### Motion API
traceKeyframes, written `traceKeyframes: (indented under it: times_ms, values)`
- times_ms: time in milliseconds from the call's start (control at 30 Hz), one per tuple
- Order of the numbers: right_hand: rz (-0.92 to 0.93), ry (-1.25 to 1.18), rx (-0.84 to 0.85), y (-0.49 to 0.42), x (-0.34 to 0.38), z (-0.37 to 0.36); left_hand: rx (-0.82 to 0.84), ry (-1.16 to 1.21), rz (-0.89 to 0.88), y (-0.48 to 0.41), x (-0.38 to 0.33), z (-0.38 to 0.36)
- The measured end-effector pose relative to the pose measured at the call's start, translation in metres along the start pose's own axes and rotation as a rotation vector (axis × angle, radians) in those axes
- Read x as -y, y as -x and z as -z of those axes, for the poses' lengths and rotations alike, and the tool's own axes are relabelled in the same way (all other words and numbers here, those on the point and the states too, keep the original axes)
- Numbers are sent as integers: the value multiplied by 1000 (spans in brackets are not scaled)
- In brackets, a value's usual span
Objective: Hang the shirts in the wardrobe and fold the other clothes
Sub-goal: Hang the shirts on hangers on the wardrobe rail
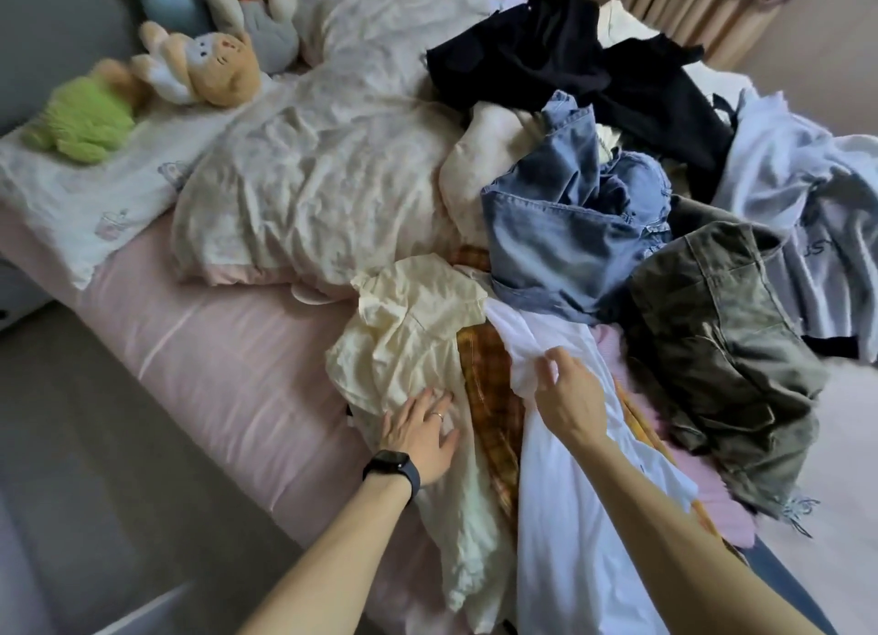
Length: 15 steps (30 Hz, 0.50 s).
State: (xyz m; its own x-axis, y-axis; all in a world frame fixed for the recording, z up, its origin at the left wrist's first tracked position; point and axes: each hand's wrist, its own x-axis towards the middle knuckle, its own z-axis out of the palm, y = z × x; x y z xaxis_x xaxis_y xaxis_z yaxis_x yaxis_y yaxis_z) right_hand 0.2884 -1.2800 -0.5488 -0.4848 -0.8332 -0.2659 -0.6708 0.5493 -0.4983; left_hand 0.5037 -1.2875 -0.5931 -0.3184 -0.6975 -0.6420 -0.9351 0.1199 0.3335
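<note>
A heap of clothes covers the right half of the bed. At its near edge a cream shirt (408, 339) lies crumpled, and my left hand (420, 432) rests flat on it with straight fingers. Beside it a white garment (570, 515) drapes toward me; my right hand (567, 397) pinches a fold of it near its upper end. An orange plaid piece (489, 397) shows between the two. Behind them lie blue jeans (560, 235), olive cargo trousers (727, 344), black clothes (570, 64) and a pale grey-white top (807, 197).
A rumpled cream duvet (309, 173) fills the bed's middle over a pink sheet (214, 354). Stuffed toys (190, 59) sit by the pillow at far left. Grey floor (95, 492) runs along the bed's near left side; beige curtains (689, 2) hang behind.
</note>
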Motion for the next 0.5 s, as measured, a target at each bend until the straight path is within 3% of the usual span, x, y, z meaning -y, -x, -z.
traceKeyframes:
  times_ms: [133, 233, 333, 500]
  values:
    - [-3, -390, -144, 27, 26, 46, 60, 6, 12, 23, -2, 34]
    - [-25, -605, -105, 46, 46, 88, 2, 61, 6, 49, -7, 67]
    - [55, -734, -22, 71, 72, 138, -147, 155, -40, 90, -22, 107]
    - [299, -744, 172, 116, 116, 213, -402, 275, -72, 177, -49, 164]
